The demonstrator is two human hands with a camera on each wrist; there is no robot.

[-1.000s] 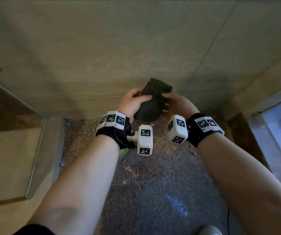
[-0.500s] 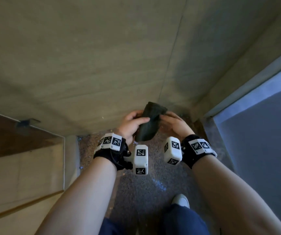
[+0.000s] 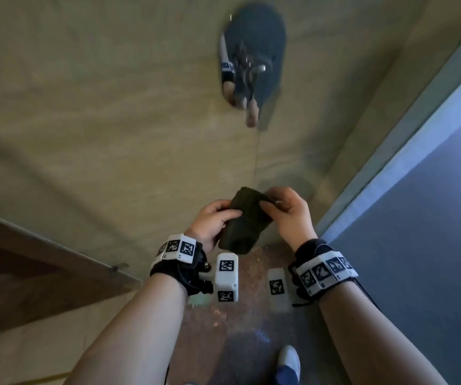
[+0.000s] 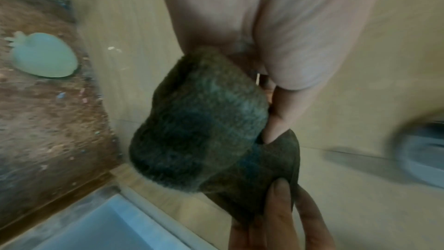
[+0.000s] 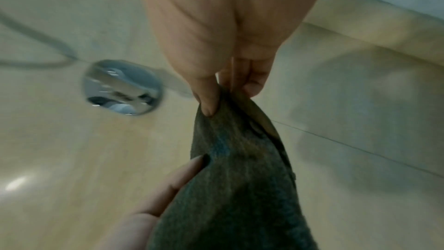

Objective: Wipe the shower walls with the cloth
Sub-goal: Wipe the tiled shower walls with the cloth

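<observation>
Both hands are busy with the dark grey-green rolled terry cloth: the left hand curls round its bundled body at about 8 o'clock while the right hand pinches a loose corner at 2 o'clock, apparently to unfold it into a flat wiping face. It is held clear of the beige tiled shower wall, with the round chrome fitting up at 12 o'clock, so no wiping seems under way.

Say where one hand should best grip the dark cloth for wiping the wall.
Probably the thick folded middle of the dark cloth, palm coming from the person's side, so the broad face meets the beige wall. The right hand only pinches a thin upper edge; the left hand holds the bulk.
</observation>
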